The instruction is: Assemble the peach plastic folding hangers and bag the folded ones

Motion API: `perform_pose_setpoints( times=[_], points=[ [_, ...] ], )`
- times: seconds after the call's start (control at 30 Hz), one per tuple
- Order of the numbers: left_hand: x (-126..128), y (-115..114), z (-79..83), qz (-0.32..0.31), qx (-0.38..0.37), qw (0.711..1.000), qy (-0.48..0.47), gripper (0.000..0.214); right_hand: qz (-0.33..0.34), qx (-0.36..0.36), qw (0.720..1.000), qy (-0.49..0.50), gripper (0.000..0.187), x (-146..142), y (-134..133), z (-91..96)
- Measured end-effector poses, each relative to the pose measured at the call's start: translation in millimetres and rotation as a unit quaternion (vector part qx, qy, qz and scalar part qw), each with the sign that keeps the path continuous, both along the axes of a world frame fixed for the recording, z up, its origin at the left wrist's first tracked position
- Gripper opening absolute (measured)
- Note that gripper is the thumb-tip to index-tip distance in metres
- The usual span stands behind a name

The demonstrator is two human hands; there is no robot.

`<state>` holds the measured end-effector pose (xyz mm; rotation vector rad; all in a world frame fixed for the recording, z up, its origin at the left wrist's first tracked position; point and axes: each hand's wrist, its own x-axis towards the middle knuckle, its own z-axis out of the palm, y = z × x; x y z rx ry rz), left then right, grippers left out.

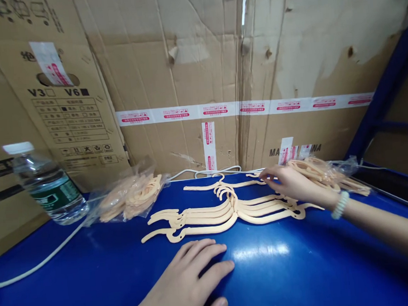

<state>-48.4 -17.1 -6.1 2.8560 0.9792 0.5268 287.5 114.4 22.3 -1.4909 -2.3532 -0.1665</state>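
Observation:
Several cream plastic hangers (226,212) lie overlapped in a row on the blue table (93,275), hooks pointing away from me. My left hand (189,281) rests flat on the table just in front of them, fingers stretched out, holding nothing. My right hand (291,184) reaches over the row's right end, and its fingertips pinch the end of the rearmost hanger (234,184) beside a clear bag of more hangers (329,174). A pale bead bracelet sits on that wrist.
A second clear bag of hangers (129,196) lies at the back left. A water bottle (47,184) stands at the far left. A white cable (39,265) runs along the table. Taped cardboard boxes (198,78) wall the back; a blue rack post (386,87) rises at right.

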Motion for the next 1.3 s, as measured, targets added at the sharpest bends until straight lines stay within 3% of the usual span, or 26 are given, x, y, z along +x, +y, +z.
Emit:
perform_pose_setpoints(
  times=[0.2,0.37,0.6,0.83,0.9,0.93,1.03,1.07,1.13,1.2,1.3],
  points=[
    [0,4,-3.3,-0.020,-0.001,1.000,-0.008,0.044,-0.059,-0.052,0.994,-0.075,0.013,-11,52,6.1],
    [-2,6,-4.0,-0.030,-0.011,0.999,-0.004,0.048,-0.072,-0.075,0.988,-0.111,0.019,-25,69,-0.4],
    [0,3,-2.0,-0.026,-0.021,0.999,-0.017,0.047,-0.036,-0.031,0.996,-0.079,0.014,-30,61,12.2],
    [4,3,0.4,0.005,-0.124,0.985,-0.123,0.039,0.039,0.080,0.995,0.037,0.028,-44,22,44.0],
    [7,3,3.6,0.020,-0.188,0.968,-0.164,0.036,0.079,0.081,0.989,0.097,0.024,-56,0,47.6],
    [8,3,4.8,0.033,-0.230,0.955,-0.187,0.034,0.122,0.053,0.974,0.185,0.015,-64,-13,46.8],
    [13,4,5.5,0.069,-0.364,0.884,-0.284,0.035,0.204,-0.166,0.887,0.379,0.009,-90,-52,33.1],
    [14,5,4.6,0.074,-0.394,0.858,-0.323,0.036,0.217,-0.217,0.858,0.413,0.011,-99,-64,26.1],
    [17,7,2.2,0.084,-0.425,0.814,-0.386,0.037,0.231,-0.284,0.828,0.426,0.012,-115,-86,12.7],
    [17,8,0.4,0.091,-0.440,0.788,-0.420,0.042,0.248,-0.307,0.823,0.408,0.012,-125,-101,4.7],
    [17,10,0.3,0.105,-0.460,0.752,-0.460,0.048,0.244,-0.276,0.851,0.375,0.018,-127,-97,5.9]
  ],
)
